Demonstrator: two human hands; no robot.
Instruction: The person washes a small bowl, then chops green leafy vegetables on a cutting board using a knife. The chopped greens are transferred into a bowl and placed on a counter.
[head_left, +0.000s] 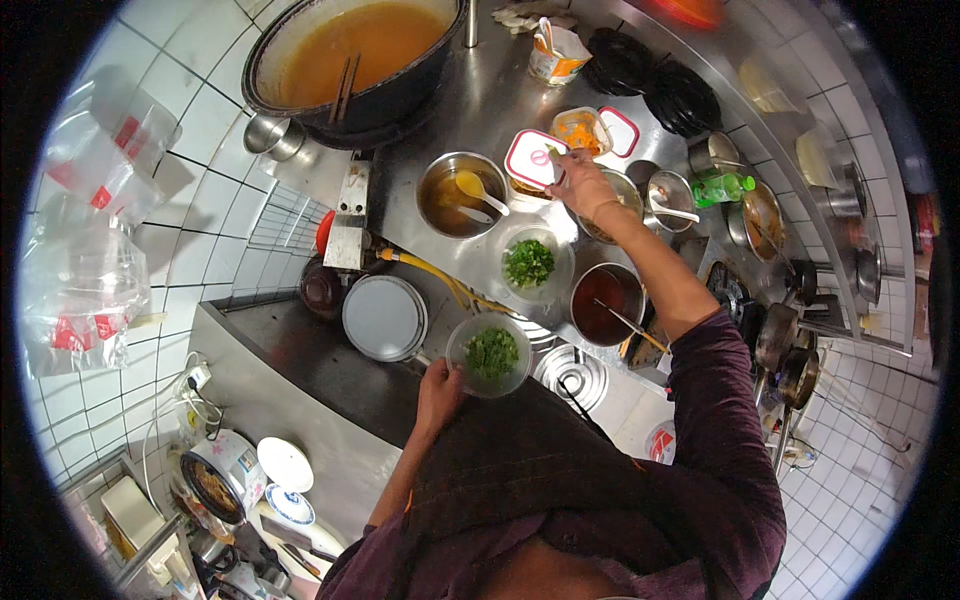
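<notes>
My left hand (439, 391) grips the rim of a clear plastic bowl (484, 385) that holds chopped green herbs (492, 352). My arm reaches across the steel counter, and my right hand (586, 187) has its fingers on the edge of a white lid with a red rim (531, 159). Under this lid a container shows only in part. Just beyond sits an uncovered container of shredded orange food (579, 133), with another red-rimmed lid (621, 132) beside it. Between my hands stands a second clear bowl of chopped scallions (529, 262).
A large pot of orange-brown broth (367, 45) stands at the far left, chopsticks leaning over its rim. Nearer are a steel pot with a yellow ladle (471, 184), a pot of dark red liquid (606, 300), and a lidded pan (384, 318). A green bottle (720, 190) lies right.
</notes>
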